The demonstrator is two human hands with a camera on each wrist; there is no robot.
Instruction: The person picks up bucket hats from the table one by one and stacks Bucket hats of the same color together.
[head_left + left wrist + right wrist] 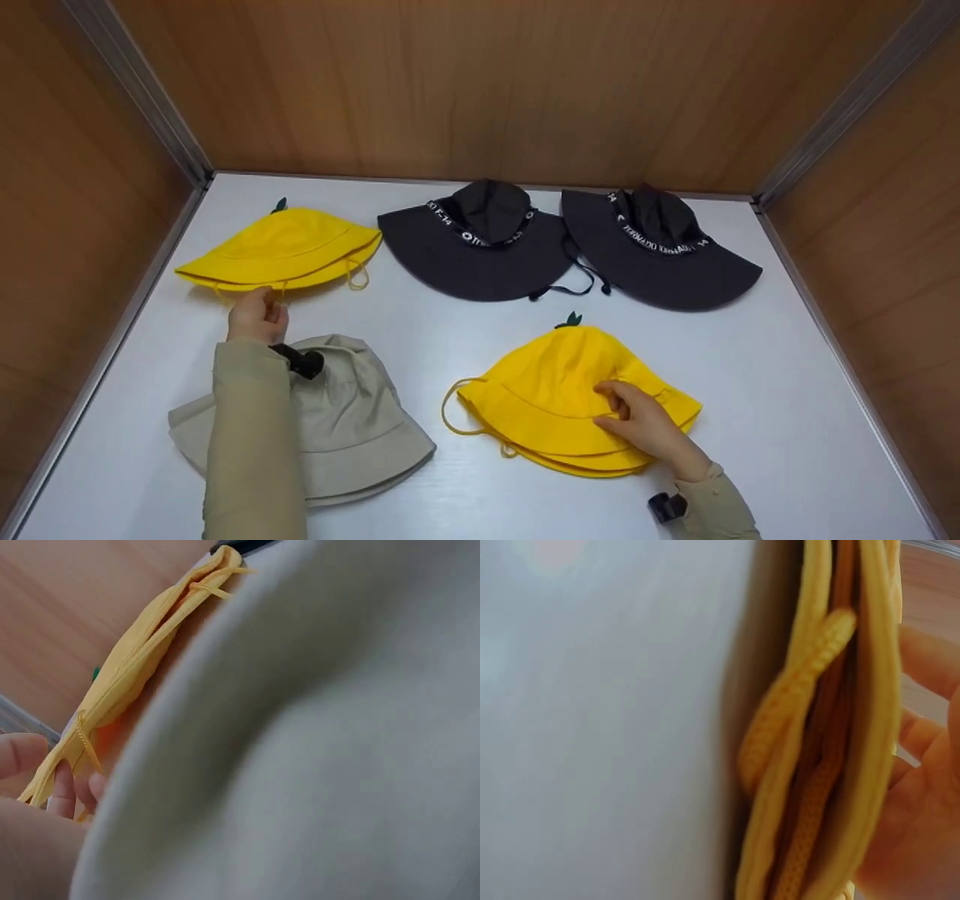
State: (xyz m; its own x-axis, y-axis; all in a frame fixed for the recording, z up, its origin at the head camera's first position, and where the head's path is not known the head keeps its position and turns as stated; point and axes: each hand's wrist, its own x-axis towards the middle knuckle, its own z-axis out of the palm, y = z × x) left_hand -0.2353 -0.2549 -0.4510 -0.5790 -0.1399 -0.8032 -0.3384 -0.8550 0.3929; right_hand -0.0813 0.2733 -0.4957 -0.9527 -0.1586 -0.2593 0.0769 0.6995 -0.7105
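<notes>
A yellow bucket hat (277, 244) with a green leaf on top lies at the back left. My left hand (259, 315) is at its front brim, and in the left wrist view the brim passes between the thumb (21, 754) and fingers (64, 791). Another yellow bucket hat (540, 390), also leaf-topped, lies front right, its cord looping out to the left. Over this hat's right side is my right hand (649, 424), thumb and forefinger apart and fingers loosely bent. The right wrist view shows layered brim edges (877, 727) beside that hand's palm.
Beneath my left forearm lies a beige bucket hat (360, 427), partly covered by the sleeve. Two dark wide-brimmed hats (480, 262) with lettered bands lie along the back, a black cord (570, 289) between them. Wooden walls (480, 90) enclose the white table (787, 420).
</notes>
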